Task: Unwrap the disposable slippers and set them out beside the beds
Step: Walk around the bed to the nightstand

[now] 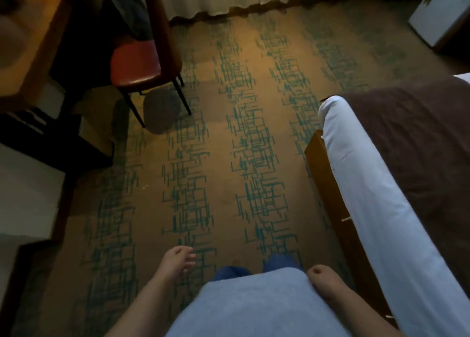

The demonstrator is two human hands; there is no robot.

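Slippers are nowhere in view, wrapped or unwrapped, so as far as this view shows the job looks hardly begun: nothing is unwrapped and nothing is set out. The patterned carpet takes up most of the view, and the strip of it beside the bed on the right, where a pair would go, holds no slippers. Across the room stand a red-seated chair and a wooden surface, neither carrying any packet that I can make out. Lowest in view, the left hand hangs with its fingers loosely curled and holds nothing; the right hand lies against the blue shirt, fingers relaxed, also holding nothing. Finding the packets, opening them and placing the pairs all remain, I judge.
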